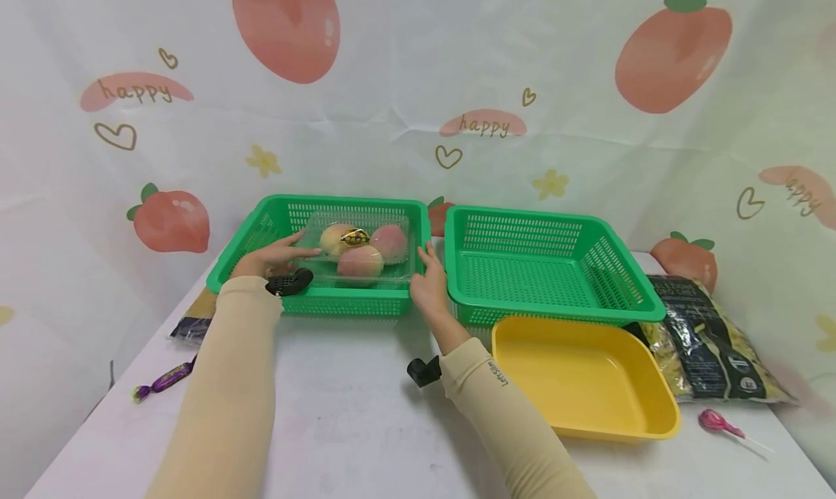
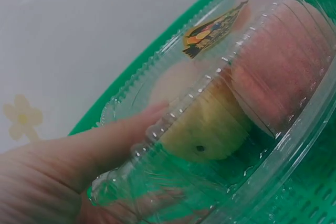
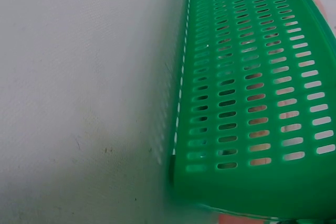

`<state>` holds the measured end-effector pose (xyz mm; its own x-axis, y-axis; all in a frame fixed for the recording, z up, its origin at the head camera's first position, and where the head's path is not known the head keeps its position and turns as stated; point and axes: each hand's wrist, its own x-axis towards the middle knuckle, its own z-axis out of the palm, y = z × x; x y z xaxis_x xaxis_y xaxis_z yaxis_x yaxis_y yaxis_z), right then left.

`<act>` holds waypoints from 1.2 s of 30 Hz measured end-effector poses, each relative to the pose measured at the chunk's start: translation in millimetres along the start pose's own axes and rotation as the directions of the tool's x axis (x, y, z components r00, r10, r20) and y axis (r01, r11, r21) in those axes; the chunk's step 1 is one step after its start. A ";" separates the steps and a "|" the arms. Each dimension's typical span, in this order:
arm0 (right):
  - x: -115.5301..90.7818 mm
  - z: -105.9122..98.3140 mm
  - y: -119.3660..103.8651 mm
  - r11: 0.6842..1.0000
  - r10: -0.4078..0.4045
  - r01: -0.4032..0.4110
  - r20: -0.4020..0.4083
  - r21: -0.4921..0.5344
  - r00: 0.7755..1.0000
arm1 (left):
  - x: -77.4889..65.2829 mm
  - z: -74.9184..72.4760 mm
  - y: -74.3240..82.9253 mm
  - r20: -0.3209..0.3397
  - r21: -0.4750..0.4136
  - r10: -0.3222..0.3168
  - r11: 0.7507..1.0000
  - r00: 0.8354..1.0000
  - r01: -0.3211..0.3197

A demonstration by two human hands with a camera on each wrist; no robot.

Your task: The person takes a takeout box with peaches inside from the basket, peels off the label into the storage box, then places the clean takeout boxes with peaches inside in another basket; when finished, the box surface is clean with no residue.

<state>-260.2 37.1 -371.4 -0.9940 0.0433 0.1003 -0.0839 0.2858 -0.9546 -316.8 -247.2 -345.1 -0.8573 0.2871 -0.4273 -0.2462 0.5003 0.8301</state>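
A clear plastic box of peaches (image 1: pixel 361 270) sits tilted inside the left green basket (image 1: pixel 339 303). My left hand (image 1: pixel 274 256) grips the box's left end; in the left wrist view the thumb (image 2: pixel 121 135) lies over the lid edge and the fingers show through the plastic below. Through the lid, which bears a dark and gold label (image 2: pixel 215 30), several peaches are visible. My right hand (image 1: pixel 429 289) touches the right front corner of that basket, fingers extended along its rim. The right wrist view shows the slotted basket wall (image 3: pixel 236 103), with the hand itself out of sight.
A second green basket (image 1: pixel 522 274) stands to the right, with a yellow tub (image 1: pixel 581 383) in front of it. Farther right lie a dark food bag (image 1: pixel 712 347) and a pink lollipop (image 1: pixel 718 421). A purple wrapped candy (image 1: pixel 171 376) lies at left, near another bag (image 1: pixel 196 318).
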 end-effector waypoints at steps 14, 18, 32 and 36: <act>1.0 -1.1 0.7 1.000 -0.004 0.004 0.000 0.005 1.000 | -3.2 -0.6 -2.5 -0.044 -0.144 0.098 0.984 0.994 -0.103; 1.0 -0.4 0.4 1.000 0.007 -0.007 0.009 0.012 1.000 | -5.2 0.9 -0.5 -0.087 -0.200 0.117 0.971 0.989 -0.133; 2.2 1.2 2.0 1.000 0.004 -0.004 0.002 -0.007 1.000 | -15.2 5.0 1.4 -0.184 -0.238 0.168 0.948 0.968 -0.210; 1.7 0.7 1.5 1.000 0.004 -0.004 -0.001 -0.007 1.000 | -18.3 6.1 2.6 -0.208 -0.274 0.174 0.934 0.962 -0.228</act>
<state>-262.1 36.9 -372.9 -0.9942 0.0457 0.0970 -0.0795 0.2926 -0.9529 -299.0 -246.1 -337.4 -0.9621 0.1934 -0.1921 -0.1580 0.1783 0.9712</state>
